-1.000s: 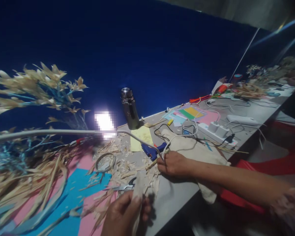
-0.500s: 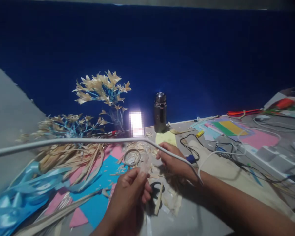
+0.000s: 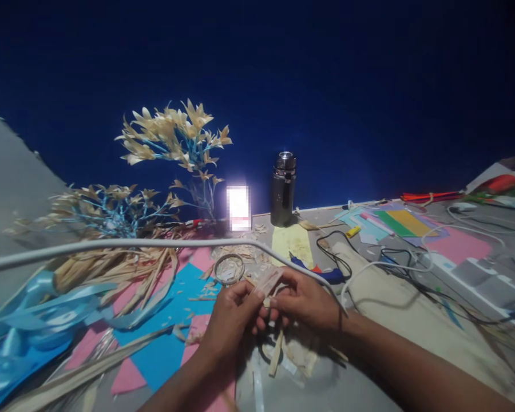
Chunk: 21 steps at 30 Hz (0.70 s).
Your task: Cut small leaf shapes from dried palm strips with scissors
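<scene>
My left hand [image 3: 233, 317] and my right hand [image 3: 305, 300] meet over the grey table [image 3: 360, 389]. Both pinch a pale dried leaf strip [image 3: 268, 280] that sticks up between the fingertips. A white cable [image 3: 124, 245] runs from the left edge across to my right wrist. Under my hands lie leaf scraps [image 3: 292, 355] and black-handled scissors [image 3: 269, 353], partly hidden. A blue glue gun [image 3: 321, 274] lies just beyond my right hand. A tape roll [image 3: 229, 269] lies just beyond my left hand.
Blue-stemmed sprays of dried leaves [image 3: 175, 137] stand at the left against the blue wall. Pink and blue paper sheets [image 3: 171, 343], blue ribbon [image 3: 21, 326] and straw cover the left. A steel flask [image 3: 283, 189], bright light [image 3: 238, 208], beige cloth [image 3: 412, 309], cables and power strip [image 3: 480, 274] are also here.
My right hand came back from the glue gun area to meet my left hand on the leaf strip. The view swung left and steadied.
</scene>
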Each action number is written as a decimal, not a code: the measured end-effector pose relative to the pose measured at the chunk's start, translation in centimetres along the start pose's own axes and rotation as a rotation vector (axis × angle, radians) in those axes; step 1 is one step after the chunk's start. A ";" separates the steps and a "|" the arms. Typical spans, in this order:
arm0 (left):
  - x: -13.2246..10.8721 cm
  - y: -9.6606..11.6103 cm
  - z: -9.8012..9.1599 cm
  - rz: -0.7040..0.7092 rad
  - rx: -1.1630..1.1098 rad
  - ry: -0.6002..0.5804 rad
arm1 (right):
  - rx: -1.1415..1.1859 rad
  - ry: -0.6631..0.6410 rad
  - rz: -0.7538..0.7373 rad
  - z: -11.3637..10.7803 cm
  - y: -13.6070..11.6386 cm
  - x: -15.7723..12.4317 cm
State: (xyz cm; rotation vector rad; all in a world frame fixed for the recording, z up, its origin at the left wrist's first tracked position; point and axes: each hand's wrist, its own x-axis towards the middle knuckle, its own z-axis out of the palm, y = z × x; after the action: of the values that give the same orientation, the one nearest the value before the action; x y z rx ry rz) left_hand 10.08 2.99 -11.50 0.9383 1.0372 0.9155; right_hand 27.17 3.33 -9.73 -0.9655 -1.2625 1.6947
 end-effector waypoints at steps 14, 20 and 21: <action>-0.4 0.2 0.3 0.092 -0.027 0.101 | -0.260 -0.138 -0.085 0.0 0.5 2.1; -0.2 -0.7 -0.1 0.132 0.027 0.086 | -0.121 0.081 -0.029 0.1 3.3 2.0; -0.2 -0.8 -0.1 0.130 0.043 0.085 | -0.071 0.096 -0.018 -0.2 3.6 2.0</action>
State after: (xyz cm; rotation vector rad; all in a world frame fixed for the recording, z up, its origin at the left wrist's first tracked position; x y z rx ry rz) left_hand 10.06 2.57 -12.18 1.0195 1.0810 1.0522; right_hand 25.98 4.54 -13.48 -1.0622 -1.2717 1.5802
